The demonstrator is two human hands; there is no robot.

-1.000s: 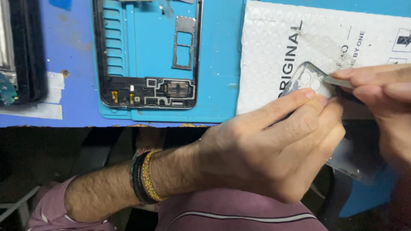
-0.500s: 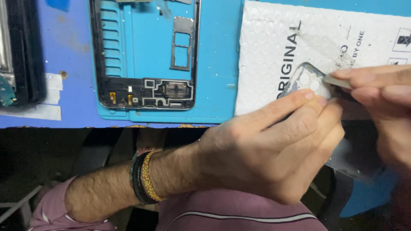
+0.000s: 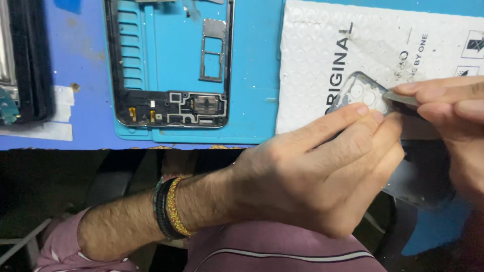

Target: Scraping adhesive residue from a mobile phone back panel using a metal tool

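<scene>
Clear phone cover [image 3: 359, 93] is held over the white bubble mailer [image 3: 322, 55], which lies on the blue bench [image 3: 80, 55] just right of the blue repair mat [image 3: 257, 75]. On that mat sits a stripped black phone frame [image 3: 169, 108], and well left of the mat, at the bench edge, there's a dark device [image 3: 27, 60]. Left hand [image 3: 312, 176] is curled around the cover, fingertips pressed on it. Right hand [image 3: 448, 111] pinches a thin flat metal tool [image 3: 401, 97] against the cover's corner.

A phone repair workbench: a bare phone mid-frame [image 3: 169, 65] lies on a blue repair mat [image 3: 252, 75] at upper centre, a white bubble mailer [image 3: 322, 45] at upper right.
</scene>
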